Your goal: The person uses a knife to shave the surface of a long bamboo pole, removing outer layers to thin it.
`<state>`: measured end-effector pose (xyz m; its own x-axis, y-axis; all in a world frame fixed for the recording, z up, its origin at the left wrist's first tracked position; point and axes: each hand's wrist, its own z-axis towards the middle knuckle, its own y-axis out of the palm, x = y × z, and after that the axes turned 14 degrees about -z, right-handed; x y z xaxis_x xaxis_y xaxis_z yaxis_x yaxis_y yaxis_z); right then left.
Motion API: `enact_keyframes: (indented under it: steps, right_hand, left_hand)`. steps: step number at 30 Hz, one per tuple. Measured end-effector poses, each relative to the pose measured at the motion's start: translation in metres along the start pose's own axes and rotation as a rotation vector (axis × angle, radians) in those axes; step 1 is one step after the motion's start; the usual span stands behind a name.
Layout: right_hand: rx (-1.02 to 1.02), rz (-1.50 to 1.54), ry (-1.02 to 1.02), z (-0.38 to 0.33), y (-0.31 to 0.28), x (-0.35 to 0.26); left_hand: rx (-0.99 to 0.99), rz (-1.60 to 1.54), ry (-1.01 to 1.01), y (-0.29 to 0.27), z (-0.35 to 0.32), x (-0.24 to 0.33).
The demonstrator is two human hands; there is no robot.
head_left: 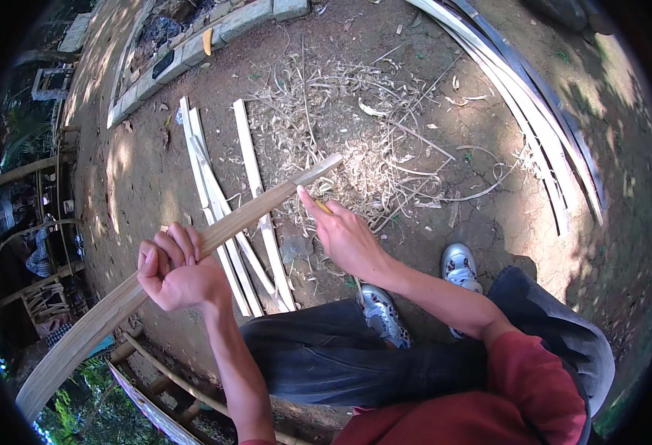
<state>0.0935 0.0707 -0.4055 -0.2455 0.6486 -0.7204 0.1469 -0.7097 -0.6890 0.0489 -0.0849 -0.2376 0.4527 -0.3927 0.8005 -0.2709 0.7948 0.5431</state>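
Two hands (pixel 174 271) (pixel 344 233), one bamboo slat (pixel 192 248) held, three slats (pixel 229 215) grounded

Bare dirt ground (pixel 140 170) carries split bamboo slats (pixel 215 200), dry shavings (pixel 341 111), and long strips (pixel 534 111).

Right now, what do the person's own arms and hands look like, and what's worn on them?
Both forearms are bare, without gloves, watch or rings visible on the left hand or right hand. A dark red short sleeve covers the right upper arm; the left shoulder is out of view.

An outdoor bamboo-working yard: dirt ground (pixel 155 170), shavings (pixel 341 119), split bamboo strips (pixel 215 185) lying about.
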Motion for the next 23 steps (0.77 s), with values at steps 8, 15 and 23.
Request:
enact_keyframes:
  steps: [8, 15, 23]
  right_hand:
    - [0.021, 0.001, 0.008, -0.004, 0.005, -0.002]
    - [-0.037, 0.029, -0.041, -0.018, -0.016, -0.020]
    - [-0.078, 0.105, -0.022, -0.015, -0.015, -0.031]
  left_hand:
    - [0.068, 0.017, 0.057, 0.002, -0.007, -0.001]
    - [0.052, 0.012, 0.048, 0.004, -0.009, -0.002]
    - [0.108, 0.096, 0.071, -0.001, -0.008, 0.000]
